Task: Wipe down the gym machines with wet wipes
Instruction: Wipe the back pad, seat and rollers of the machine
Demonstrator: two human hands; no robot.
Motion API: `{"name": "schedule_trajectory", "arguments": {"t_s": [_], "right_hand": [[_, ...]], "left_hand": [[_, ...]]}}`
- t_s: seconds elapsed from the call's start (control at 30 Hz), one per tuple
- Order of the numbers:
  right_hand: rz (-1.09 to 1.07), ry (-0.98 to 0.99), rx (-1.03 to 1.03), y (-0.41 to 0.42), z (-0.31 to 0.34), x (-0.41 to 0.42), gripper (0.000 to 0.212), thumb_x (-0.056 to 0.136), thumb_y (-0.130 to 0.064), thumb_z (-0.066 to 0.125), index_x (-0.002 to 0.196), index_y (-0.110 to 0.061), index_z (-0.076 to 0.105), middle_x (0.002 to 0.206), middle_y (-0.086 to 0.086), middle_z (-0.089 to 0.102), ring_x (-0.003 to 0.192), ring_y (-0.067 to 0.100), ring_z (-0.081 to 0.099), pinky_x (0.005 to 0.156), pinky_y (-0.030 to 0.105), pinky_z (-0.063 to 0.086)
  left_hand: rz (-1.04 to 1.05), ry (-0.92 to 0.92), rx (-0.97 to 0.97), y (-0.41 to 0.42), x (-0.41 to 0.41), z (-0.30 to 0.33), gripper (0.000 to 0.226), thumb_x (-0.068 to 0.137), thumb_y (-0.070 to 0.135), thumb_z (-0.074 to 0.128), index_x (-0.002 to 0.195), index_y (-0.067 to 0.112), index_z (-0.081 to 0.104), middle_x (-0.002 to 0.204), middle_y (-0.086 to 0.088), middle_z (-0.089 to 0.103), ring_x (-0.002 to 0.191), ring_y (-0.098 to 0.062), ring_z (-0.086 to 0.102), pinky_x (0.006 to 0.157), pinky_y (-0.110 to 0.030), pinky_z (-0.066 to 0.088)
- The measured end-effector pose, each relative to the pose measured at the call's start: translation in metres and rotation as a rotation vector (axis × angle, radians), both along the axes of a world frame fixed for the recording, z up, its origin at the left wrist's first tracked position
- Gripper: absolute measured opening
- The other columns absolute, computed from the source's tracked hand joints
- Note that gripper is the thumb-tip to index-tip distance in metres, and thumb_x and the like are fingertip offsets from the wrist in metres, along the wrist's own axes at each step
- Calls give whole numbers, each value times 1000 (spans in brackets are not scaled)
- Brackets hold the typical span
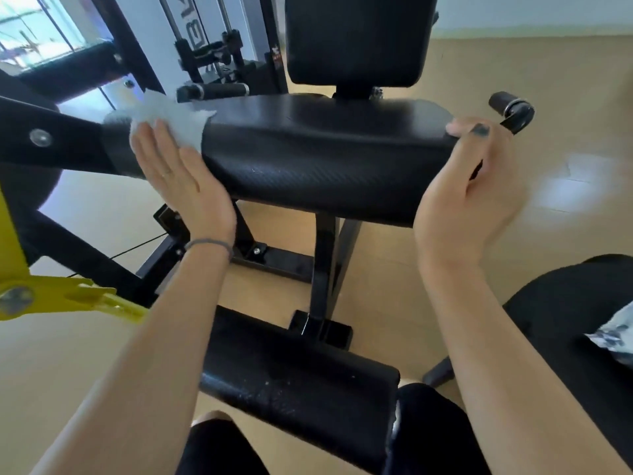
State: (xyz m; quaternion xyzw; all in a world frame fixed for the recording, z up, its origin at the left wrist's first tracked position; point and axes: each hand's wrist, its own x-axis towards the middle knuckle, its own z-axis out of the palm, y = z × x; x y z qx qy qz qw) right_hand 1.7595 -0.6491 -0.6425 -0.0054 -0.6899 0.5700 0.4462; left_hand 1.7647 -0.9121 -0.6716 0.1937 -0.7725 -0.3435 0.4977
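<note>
Head view: left hand (178, 173), fingers straight, presses a white wet wipe (168, 116) flat on the left end of the black padded seat (308, 156) at frame centre. Right hand (469, 197) grips the seat's right end, fingers curled over its edge. Behind it rises an upright back pad (356, 39). A yellow frame part (68, 299) crosses lower left; a second black pad (294, 378) lies below, and a patterned packet (613, 334) sits at the right edge.

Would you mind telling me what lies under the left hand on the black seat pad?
A white wet wipe lies under the left hand, whose flat fingers press it against the left end of the black seat pad. The part of the wipe beneath the fingers is hidden.
</note>
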Motion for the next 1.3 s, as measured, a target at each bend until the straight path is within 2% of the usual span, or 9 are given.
{"name": "schedule_trajectory", "arguments": {"t_s": [0.13,0.3,0.57,0.7,0.87,0.93,1.1,1.23,1.3], "right_hand": [[-77,-75,-33,-6,3,2,48,98,-35,30,95,-12,72,95,-8,69,72,-13,50,66,6,35],[-163,-163,-1,-11,7,6,46,101,-37,30,97,-17,71,92,-9,69,80,3,53,66,7,35],[-273,-215,87,-16,9,7,36,102,-33,36,87,-12,62,86,-6,61,79,4,41,62,4,31],[-321,-242,119,-18,11,6,35,101,-35,37,86,-14,60,85,-7,59,77,5,40,56,8,25],[-305,-251,121,-17,7,7,39,101,-37,35,91,-14,64,90,-5,65,74,8,42,59,20,28],[-304,-260,122,-18,8,7,37,101,-36,35,94,-15,65,93,-5,66,72,7,42,59,24,29],[-295,-264,142,-16,10,9,37,100,-34,35,99,-16,68,98,-5,68,73,6,44,61,8,24],[-299,-248,128,-16,10,8,35,100,-33,37,97,-16,67,96,-5,68,72,5,43,59,18,28],[-296,-241,110,-17,9,6,35,99,-34,37,95,-16,67,96,-6,67,73,5,43,63,26,30]], "left_hand": [[-201,-36,-422,77,19,-19,58,104,27,23,155,-2,25,163,-22,19,152,-39,11,124,-53,1],[-258,-80,-687,32,16,-14,54,106,28,21,155,8,29,161,-13,28,152,-28,17,125,-46,6],[59,-30,67,-85,-13,8,54,106,25,22,155,2,28,163,-19,18,153,-36,10,120,-24,-5],[-48,-101,-148,-19,2,4,55,108,28,20,158,5,18,166,-17,12,154,-35,5,124,-42,-5],[-234,-127,-485,9,17,-9,54,106,27,21,158,9,23,165,-12,19,154,-31,9,125,-42,-3],[-112,-115,-341,-27,9,-7,52,107,25,22,156,8,27,164,-13,21,153,-30,11,125,-37,-2],[18,25,703,-73,-17,35,54,108,22,20,157,1,16,165,-20,9,153,-31,9,121,-26,2],[-15,32,1069,-65,-36,24,80,91,59,11,157,17,27,162,-7,29,147,-31,30,120,-52,26],[-158,-12,1288,-28,-22,25,69,96,63,17,155,28,31,156,-1,39,142,-28,37,114,-51,33]]}}
